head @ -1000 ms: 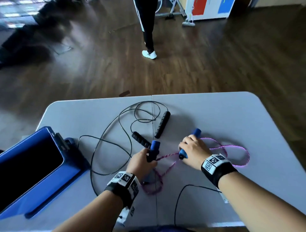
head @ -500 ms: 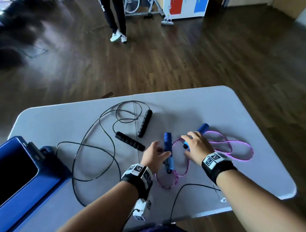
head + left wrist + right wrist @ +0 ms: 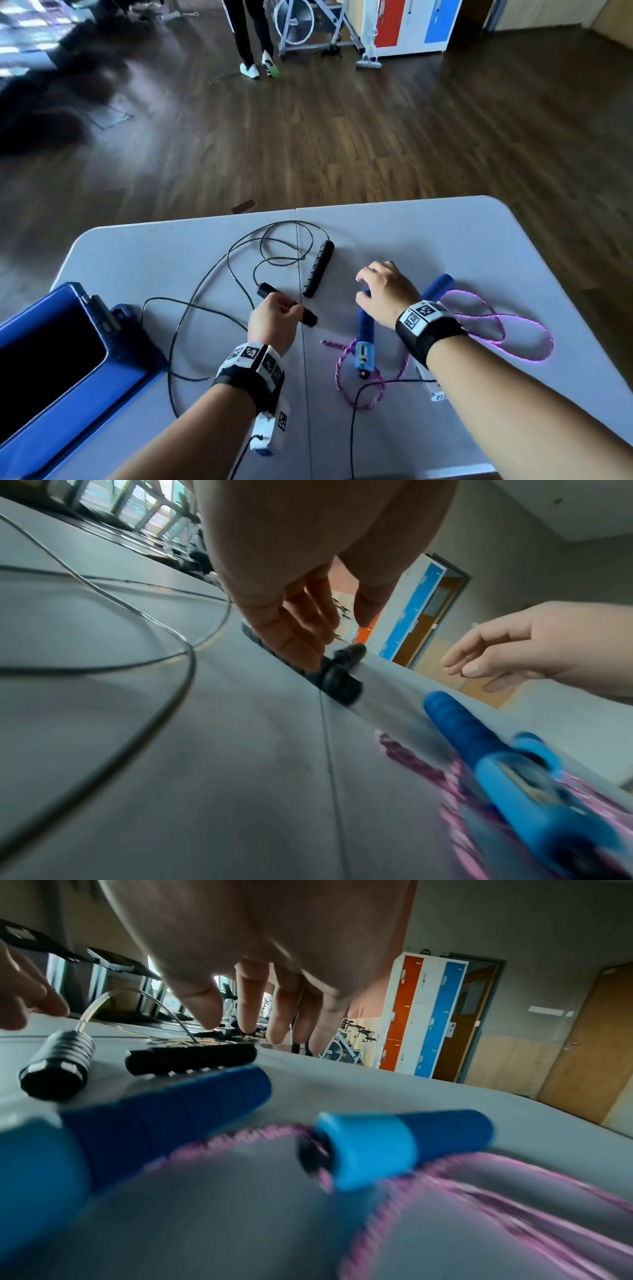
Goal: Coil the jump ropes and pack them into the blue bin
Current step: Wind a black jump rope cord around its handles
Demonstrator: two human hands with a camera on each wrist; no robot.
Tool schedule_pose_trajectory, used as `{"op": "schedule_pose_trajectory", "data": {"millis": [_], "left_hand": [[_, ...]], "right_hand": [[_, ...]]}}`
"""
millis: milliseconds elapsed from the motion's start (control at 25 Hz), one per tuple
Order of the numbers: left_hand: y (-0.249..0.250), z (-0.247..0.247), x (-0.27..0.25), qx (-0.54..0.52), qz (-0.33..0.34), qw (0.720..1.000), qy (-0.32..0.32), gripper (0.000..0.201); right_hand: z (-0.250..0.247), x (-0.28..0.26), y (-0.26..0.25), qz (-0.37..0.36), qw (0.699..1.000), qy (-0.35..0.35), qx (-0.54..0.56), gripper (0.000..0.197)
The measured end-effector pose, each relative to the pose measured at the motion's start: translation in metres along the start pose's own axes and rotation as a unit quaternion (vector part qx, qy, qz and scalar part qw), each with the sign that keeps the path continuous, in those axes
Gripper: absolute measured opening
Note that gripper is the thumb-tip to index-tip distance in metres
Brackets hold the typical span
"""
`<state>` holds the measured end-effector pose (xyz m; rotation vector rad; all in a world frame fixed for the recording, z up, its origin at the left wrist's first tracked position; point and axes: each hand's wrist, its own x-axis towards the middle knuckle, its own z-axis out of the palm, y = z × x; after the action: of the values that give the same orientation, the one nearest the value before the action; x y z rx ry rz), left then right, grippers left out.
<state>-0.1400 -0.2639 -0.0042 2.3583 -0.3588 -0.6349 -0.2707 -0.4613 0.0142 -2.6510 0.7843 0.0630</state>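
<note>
Both forearms are bare, with no sleeves in view. Each wrist wears a black strap (image 3: pixel 432 335) topped by a white band of black square code markers. A small white box (image 3: pixel 268 432) with a thin black cable (image 3: pixel 239 460) hangs under the left strap.

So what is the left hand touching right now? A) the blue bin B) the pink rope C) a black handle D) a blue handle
C: the left hand has its fingers on the nearer black handle lying on the table, while both blue handles lie untouched.
</note>
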Motion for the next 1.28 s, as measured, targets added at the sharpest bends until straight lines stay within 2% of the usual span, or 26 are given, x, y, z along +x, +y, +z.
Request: {"op": "schedule_pose_trajectory", "data": {"millis": [120, 240, 320, 440, 640, 800, 920, 1000, 1120, 1280], "left_hand": [[-0.012, -0.014, 0.024, 0.078, -0.078, 0.989, -0.096, 0.054], [-0.017, -0.021, 0.041, 0.033, -0.124, 0.985, -0.118, 0.071], [-0.018, -0.022, 0.050, 0.035, -0.121, 0.985, -0.118, 0.071], [-0.021, -0.019, 0.059, 0.068, -0.097, 0.986, -0.119, 0.063], [-0.018, -0.027, 0.062, -0.065, -0.100, 0.986, -0.120, 0.037], [-0.007, -0.037, 0.060, -0.215, -0.075, 0.968, -0.102, 0.020], [0.001, -0.039, 0.056, -0.280, -0.060, 0.951, -0.119, 0.021], [0.006, -0.039, 0.049, -0.271, -0.031, 0.954, -0.123, 0.026], [0.013, -0.040, 0.031, -0.264, 0.007, 0.957, -0.120, 0.025], [0.027, -0.040, 0.006, -0.222, 0.046, 0.971, -0.077, 0.026]], "right_hand": [[0.002, 0.037, -0.036, 0.034, 0.998, -0.052, 0.033, 0.033], [0.016, 0.068, -0.057, 0.134, 0.983, -0.106, 0.067, 0.045], [0.028, 0.083, -0.066, 0.189, 0.972, -0.109, 0.087, 0.051], [0.043, 0.094, -0.072, 0.225, 0.963, -0.092, 0.112, 0.050], [0.041, 0.083, -0.087, 0.263, 0.933, -0.101, 0.223, 0.035], [0.031, 0.049, -0.102, 0.250, 0.928, -0.066, 0.267, 0.038], [0.030, 0.023, -0.115, 0.237, 0.892, -0.039, 0.382, 0.026], [0.028, 0.009, -0.121, 0.222, 0.870, -0.020, 0.440, 0.022], [0.023, -0.008, -0.128, 0.192, 0.862, -0.003, 0.470, 0.018], [0.017, -0.027, -0.127, 0.178, 0.842, -0.011, 0.509, 0.031]]}}
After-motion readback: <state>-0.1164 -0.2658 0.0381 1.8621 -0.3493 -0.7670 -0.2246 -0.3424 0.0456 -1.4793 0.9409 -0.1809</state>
